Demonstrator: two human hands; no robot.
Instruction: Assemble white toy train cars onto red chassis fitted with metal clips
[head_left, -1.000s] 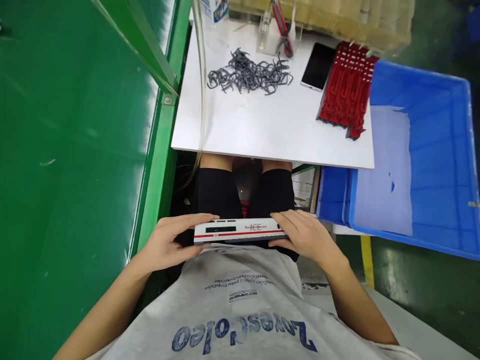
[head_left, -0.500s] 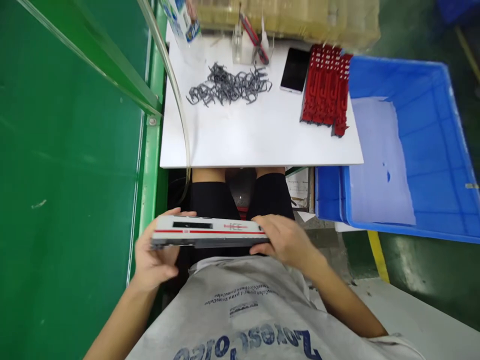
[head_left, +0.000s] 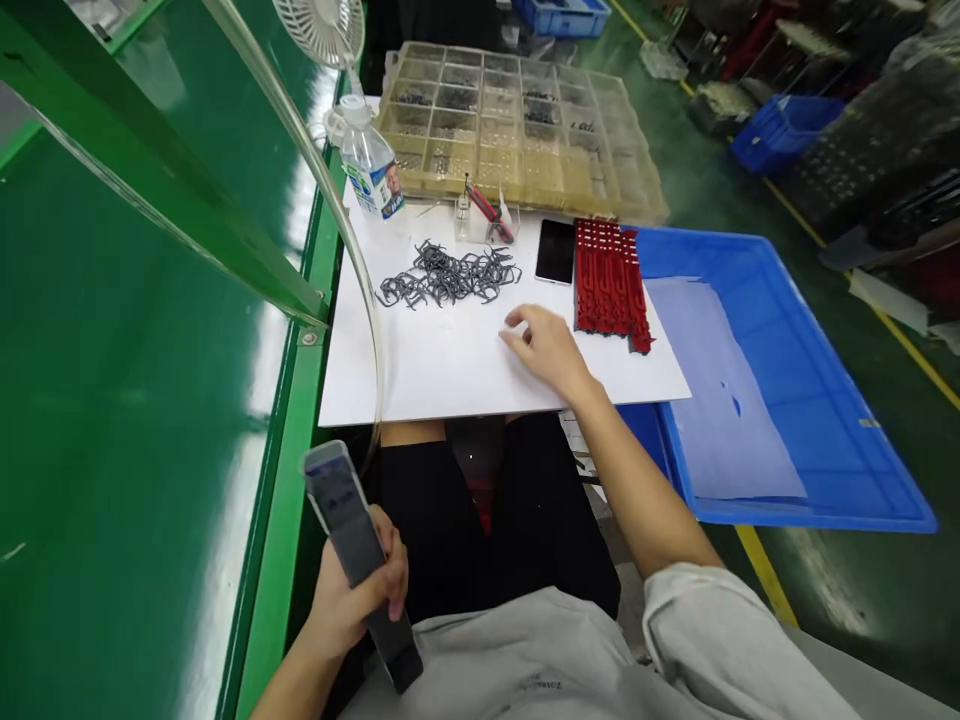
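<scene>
My left hand [head_left: 352,590] is wrapped around a model train car [head_left: 349,515], tilted lengthwise with its dark grey underside facing up. My right hand [head_left: 546,345] reaches over the white tabletop [head_left: 435,370], fingers bent and thumb apart from the forefinger, with nothing visible between them. Just left of and beyond that hand lies a loose heap of thin grey curved plastic pieces [head_left: 450,275]. A row of red plastic parts [head_left: 609,280] lies to its right, beside a dark-screened phone [head_left: 555,250].
A divided plastic parts case [head_left: 517,130] stands at the back, a small clear holder with red-handled pliers [head_left: 491,215] before it. A water bottle [head_left: 371,165] is at back left. A clear hose [head_left: 352,250] hangs by the green frame [head_left: 300,400]. A blue bin [head_left: 810,370] sits right.
My right hand has let go of the train car and moved forward over the tabletop. My left hand has turned the car from sideways, printed side showing, to pointing forward with its underside up. The view has tilted up.
</scene>
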